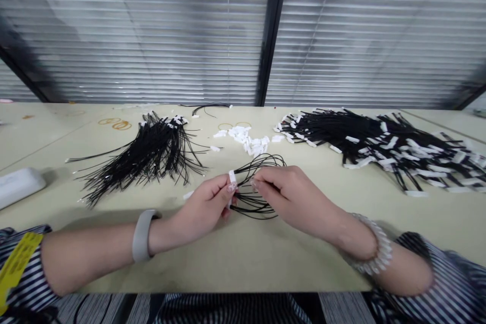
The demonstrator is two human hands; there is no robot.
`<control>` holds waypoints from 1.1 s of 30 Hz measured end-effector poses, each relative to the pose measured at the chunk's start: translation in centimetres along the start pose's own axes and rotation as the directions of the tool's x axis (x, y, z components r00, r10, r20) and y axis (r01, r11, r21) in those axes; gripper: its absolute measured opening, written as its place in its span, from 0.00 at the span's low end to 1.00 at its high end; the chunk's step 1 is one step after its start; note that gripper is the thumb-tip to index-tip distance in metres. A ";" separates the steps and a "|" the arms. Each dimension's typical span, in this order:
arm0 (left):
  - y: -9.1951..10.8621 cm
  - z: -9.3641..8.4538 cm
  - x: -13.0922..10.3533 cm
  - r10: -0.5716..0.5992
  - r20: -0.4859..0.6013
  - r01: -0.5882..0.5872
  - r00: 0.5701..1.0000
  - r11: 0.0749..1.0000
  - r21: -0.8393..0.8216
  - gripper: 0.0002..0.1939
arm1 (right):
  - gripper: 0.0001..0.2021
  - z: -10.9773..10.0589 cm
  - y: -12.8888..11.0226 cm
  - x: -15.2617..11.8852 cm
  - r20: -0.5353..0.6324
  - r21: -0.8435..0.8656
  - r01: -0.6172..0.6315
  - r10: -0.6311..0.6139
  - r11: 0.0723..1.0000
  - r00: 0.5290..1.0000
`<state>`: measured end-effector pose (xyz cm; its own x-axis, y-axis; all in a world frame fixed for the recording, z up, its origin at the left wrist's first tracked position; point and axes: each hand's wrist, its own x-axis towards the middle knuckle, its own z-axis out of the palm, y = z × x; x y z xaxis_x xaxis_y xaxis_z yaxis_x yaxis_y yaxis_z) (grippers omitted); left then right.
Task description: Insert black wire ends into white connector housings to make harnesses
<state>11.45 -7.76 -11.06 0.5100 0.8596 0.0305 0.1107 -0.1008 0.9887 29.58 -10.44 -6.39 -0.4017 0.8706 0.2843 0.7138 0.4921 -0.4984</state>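
Observation:
Over the middle of the table, my left hand (207,202) pinches a long white connector (232,178) between thumb and fingers. Several thin black wires (252,207) run from that connector and bow out to the right in loops. My right hand (283,190) is closed, thumb and forefinger pressed together at the wires just right of the connector. Its fingertips appear to grip a wire, though the exact end is hidden. Behind the hands lies a pile of small white connector housings (255,145).
A bundle of black wires (140,154) lies at left. At right is a large heap of black wires with white connectors (364,134). Rubber bands (121,125) and a white device (21,187) sit further left. Window blinds (152,40) rise behind the table (228,263).

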 end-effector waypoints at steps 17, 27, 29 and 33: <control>0.2 0.2 0.5 -0.110 -0.101 0.080 0.989 0.962 -0.262 0.12 | 0.04 -1.4 0.6 -0.1 -0.297 -0.157 0.068 -0.113 0.985 0.948; 0.7 0.0 1.2 -0.269 -0.237 0.063 0.934 0.773 -0.631 0.07 | 0.13 -1.5 2.6 -0.8 0.026 -0.724 -0.049 0.098 0.688 0.995; 0.7 0.0 1.2 -0.271 -0.243 0.058 0.931 0.770 -0.636 0.07 | 0.13 -1.9 2.8 -0.6 -0.163 -0.716 -0.171 0.076 0.677 0.984; 0.5 0.1 1.2 -0.237 -0.241 0.048 0.941 0.799 -0.599 0.08 | 0.14 -3.6 2.3 -0.3 -0.639 -0.107 -0.047 -0.032 0.993 0.768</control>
<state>12.21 -6.87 -10.55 0.2481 0.9536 -0.1707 -0.3983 0.2611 0.8793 33.43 -9.56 -4.70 0.0355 0.6514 0.7579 0.7891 0.4471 -0.4212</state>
